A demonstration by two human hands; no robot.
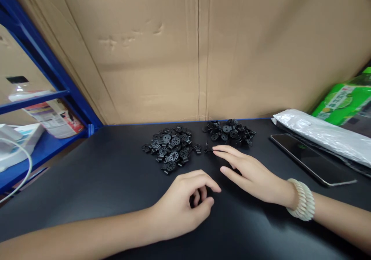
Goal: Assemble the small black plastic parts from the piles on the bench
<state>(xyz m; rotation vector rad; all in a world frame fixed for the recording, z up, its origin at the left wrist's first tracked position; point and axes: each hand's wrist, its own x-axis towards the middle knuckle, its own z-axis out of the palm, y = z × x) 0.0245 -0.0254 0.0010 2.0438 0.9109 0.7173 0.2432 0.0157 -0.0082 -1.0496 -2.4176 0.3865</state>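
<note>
My left hand (189, 200) rests low over the black table, fingers loosely curled, with a gap between thumb and index finger and nothing visible in it. Just beyond it lies a heap of small black plastic parts (174, 146), round discs with holes and a short clip-like tab. My right hand (246, 171) is stretched out, fingers extended. Its fingertips reach a single small black part (208, 149) in front of a second black pile (228, 131); whether they press on it I cannot tell. A coiled pale band sits on the right wrist.
To the right lie a dark phone (310, 157), a silvery plastic bag (324, 132) and a green package (337, 101). A blue shelf frame (78, 101) at left carries a labelled bottle (55, 115) and a white cable (27, 163). Cardboard (150, 59) walls the table's back edge.
</note>
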